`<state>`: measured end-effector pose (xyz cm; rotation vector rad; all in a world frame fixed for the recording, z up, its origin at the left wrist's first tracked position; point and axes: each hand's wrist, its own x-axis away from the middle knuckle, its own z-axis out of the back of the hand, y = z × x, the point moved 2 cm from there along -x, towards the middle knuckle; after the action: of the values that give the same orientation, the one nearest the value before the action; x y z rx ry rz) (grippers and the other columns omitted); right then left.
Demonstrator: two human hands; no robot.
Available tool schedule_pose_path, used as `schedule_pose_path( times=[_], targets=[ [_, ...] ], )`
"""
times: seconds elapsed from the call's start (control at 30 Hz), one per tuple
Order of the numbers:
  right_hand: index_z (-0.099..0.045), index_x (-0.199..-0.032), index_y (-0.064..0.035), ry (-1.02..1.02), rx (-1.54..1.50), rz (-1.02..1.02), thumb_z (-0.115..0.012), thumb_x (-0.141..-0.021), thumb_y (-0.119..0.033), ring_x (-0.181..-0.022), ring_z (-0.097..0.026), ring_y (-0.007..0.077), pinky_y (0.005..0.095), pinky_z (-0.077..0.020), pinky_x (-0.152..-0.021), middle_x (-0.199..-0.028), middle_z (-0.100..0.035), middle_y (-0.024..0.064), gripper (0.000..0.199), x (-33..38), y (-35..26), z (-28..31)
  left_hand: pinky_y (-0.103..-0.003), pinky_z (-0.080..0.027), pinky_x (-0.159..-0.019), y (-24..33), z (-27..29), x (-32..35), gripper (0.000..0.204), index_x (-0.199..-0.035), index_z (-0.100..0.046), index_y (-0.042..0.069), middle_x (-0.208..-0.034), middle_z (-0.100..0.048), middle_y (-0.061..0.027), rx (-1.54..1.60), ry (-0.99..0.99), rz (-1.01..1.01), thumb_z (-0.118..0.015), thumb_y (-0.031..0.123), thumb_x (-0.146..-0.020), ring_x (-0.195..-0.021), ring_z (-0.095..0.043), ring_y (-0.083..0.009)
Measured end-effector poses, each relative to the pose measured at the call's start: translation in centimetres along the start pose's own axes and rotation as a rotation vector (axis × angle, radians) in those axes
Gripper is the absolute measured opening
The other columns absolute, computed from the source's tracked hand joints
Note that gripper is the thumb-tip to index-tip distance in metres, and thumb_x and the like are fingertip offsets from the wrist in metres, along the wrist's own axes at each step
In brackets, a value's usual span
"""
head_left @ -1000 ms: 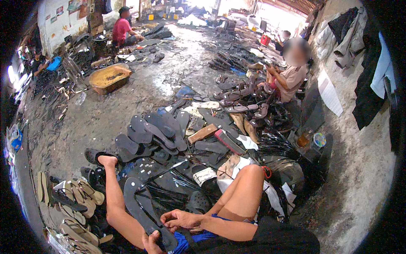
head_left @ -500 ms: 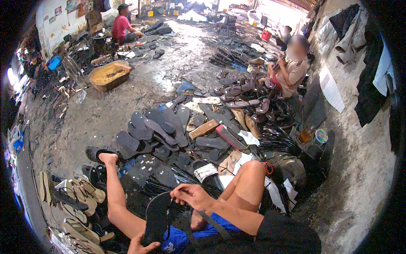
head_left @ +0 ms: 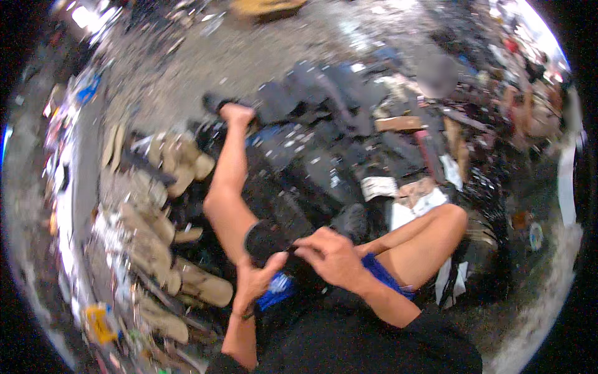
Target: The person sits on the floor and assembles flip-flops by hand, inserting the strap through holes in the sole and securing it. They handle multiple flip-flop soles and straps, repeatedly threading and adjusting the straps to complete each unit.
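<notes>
Over my lap is a black sandal (head_left: pixel 266 243) with a rounded sole, smeared by motion. My left hand (head_left: pixel 252 278) is closed on its near left side, thumb on top. Close to that thumb, my right hand (head_left: pixel 334 257) pinches a thin black piece, seemingly the sandal's strap, between thumb and fingertips. The sandal's lower part is dark against my black shirt, so its outline there is lost.
Rows of beige sandals (head_left: pixel 146 234) lie to my left. Black soles (head_left: pixel 321 93) are heaped ahead, near a wooden block (head_left: pixel 398 123). A seated person (head_left: pixel 541 115) is at the far right. A yellow basin (head_left: pixel 268 7) stands at the far edge.
My view has swung down and to the left. My left hand has come up the sandal's side, and my right hand has moved in close beside it, still pinching the strap.
</notes>
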<state>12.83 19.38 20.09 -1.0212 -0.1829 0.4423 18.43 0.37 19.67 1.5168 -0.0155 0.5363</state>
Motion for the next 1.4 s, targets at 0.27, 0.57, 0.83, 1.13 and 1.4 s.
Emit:
schedule_pose_path(
  times=[0.27, 0.57, 0.83, 1.13, 1.4],
  targets=[
    [-0.073, -0.098, -0.0113, 0.164, 0.075, -0.100, -0.073, -0.083, -0.016, -0.070, -0.065, 0.0269, 0.0380, -0.0533, -0.063, -0.082, -0.064, 0.0063, 0.016, 0.9, -0.4, 0.0, -0.032, -0.052, -0.081, 0.7, 0.1, 0.2, 0.025, -0.107, -0.065, -0.002, -0.098, -0.071, -0.0067, -0.126, -0.264, -0.097, -0.072, 0.012, -0.088, -0.088, -0.065, -0.0158],
    [-0.069, -0.087, -0.0116, 0.176, 0.222, 0.065, -0.076, -0.080, -0.016, -0.066, -0.064, 0.0253, 0.0378, -0.0523, -0.059, -0.075, -0.059, 0.0049, 0.010, 1.5, -1.1, 0.1, -0.032, -0.053, -0.078, 0.1, -0.4, 0.3, 0.023, -0.105, -0.066, -0.001, -0.093, -0.072, -0.0090, -0.207, -0.289, -0.080, -0.071, 0.012, -0.087, -0.085, -0.066, -0.0145],
    [-0.067, -0.083, -0.0052, 0.044, -0.064, -0.012, -0.075, -0.082, -0.016, -0.069, -0.065, 0.0284, 0.0371, -0.0527, -0.061, -0.081, -0.064, 0.0102, 0.013, 0.4, -0.5, 0.8, -0.034, -0.053, -0.085, 0.8, -0.8, 0.0, 0.034, -0.116, -0.063, -0.001, -0.106, -0.070, -0.0135, -0.209, -0.333, -0.196, -0.072, 0.011, -0.086, -0.097, -0.064, -0.0169],
    [-0.055, -0.122, -0.0025, -0.108, -0.576, -0.427, -0.080, -0.083, -0.024, -0.083, -0.068, 0.0233, 0.0344, -0.0563, -0.072, -0.103, -0.065, 0.0155, 0.052, -0.6, 1.7, 1.3, -0.038, -0.046, -0.102, 0.4, -1.6, -1.0, 0.048, -0.128, -0.058, 0.003, -0.122, -0.065, -0.0092, 0.019, -0.378, -0.082, -0.071, 0.003, -0.082, -0.116, -0.060, -0.0211],
    [-0.065, -0.101, -0.0029, 0.232, 0.148, -0.065, -0.070, -0.079, 0.002, -0.128, -0.051, 0.0375, 0.0424, -0.0458, -0.097, -0.123, -0.060, 0.0208, 0.023, -5.2, 3.9, 7.3, -0.034, -0.041, -0.103, 0.4, -5.0, 1.1, 0.070, -0.144, -0.041, -0.005, -0.128, -0.057, -0.0109, 0.492, -0.086, -0.029, -0.071, 0.019, -0.086, -0.120, -0.053, -0.0208]
  ],
)
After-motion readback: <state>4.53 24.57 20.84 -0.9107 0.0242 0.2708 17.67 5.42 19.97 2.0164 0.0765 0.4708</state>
